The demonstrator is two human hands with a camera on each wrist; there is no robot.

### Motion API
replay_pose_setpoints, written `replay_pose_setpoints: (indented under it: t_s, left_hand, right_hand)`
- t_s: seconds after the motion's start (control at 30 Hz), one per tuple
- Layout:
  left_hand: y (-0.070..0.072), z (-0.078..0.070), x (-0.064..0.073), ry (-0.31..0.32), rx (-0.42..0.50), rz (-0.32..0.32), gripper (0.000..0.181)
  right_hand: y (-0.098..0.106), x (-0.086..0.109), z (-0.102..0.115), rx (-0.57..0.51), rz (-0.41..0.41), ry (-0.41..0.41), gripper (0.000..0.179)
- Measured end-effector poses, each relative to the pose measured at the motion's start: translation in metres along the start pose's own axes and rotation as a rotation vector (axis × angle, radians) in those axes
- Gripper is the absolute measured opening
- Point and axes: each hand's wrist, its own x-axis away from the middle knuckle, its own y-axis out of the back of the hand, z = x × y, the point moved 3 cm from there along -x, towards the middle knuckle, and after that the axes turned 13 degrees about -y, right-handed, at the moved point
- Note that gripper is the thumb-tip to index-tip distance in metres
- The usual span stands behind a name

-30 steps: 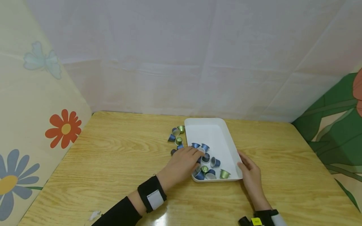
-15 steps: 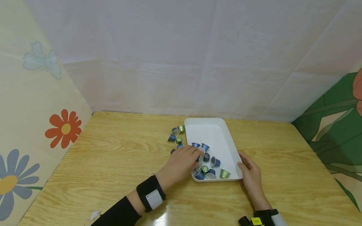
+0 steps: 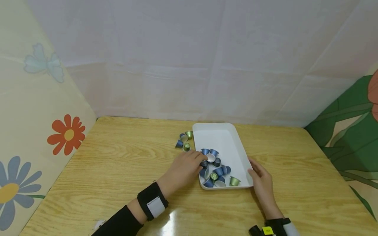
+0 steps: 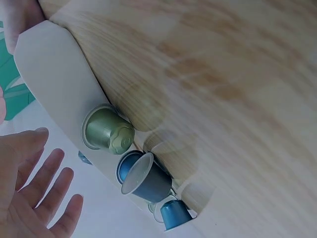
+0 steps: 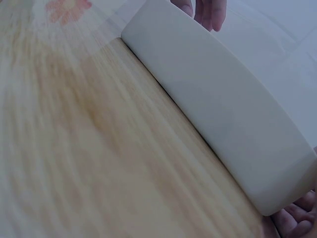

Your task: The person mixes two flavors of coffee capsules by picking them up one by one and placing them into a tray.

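The tray [image 3: 222, 139] is resting, the right hand [image 3: 261, 180] gripping its near right corner; the left hand [image 3: 183, 168], loose and empty, is reaching over its left edge. Most visible pods [image 3: 234, 181] are lying inside; a few left of it are apparently remaining.

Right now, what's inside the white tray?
The tray holds blue capsules and green capsules, mostly in its near half; the left hand covers part of its left edge, hiding anything beneath.

On the table [image 3: 133, 147], toward the back: a tray [image 3: 217, 137]. In its near half, clustered capsules [image 3: 218, 171]; just outside its left rim, loose capsules [image 3: 178, 144]. Over that rim, left fingers [image 3: 199, 155]; at the near right corner, right fingers [image 3: 256, 165]. Behind the table, a backdrop [image 3: 165, 59].
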Motion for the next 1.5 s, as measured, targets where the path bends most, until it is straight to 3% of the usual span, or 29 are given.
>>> replay_pose_setpoints:
  t_s: [0.43, 0.7, 1.5]
  left_hand:
    - [0.002, 0.007, 0.011, 0.007, 0.054, -0.034, 0.03]
    - [0.004, 0.009, 0.019, 0.034, 0.089, -0.019, 0.034]
    - [0.003, 0.029, 0.032, 0.112, 0.09, -0.02, 0.031]
  right_hand:
    - [0.0, 0.0, 0.0, 0.004, 0.011, -0.013, 0.043]
    - [0.0, 0.001, 0.0, 0.008, 0.012, -0.015, 0.044]
    - [0.0, 0.001, 0.0, 0.001, 0.002, -0.008, 0.044]
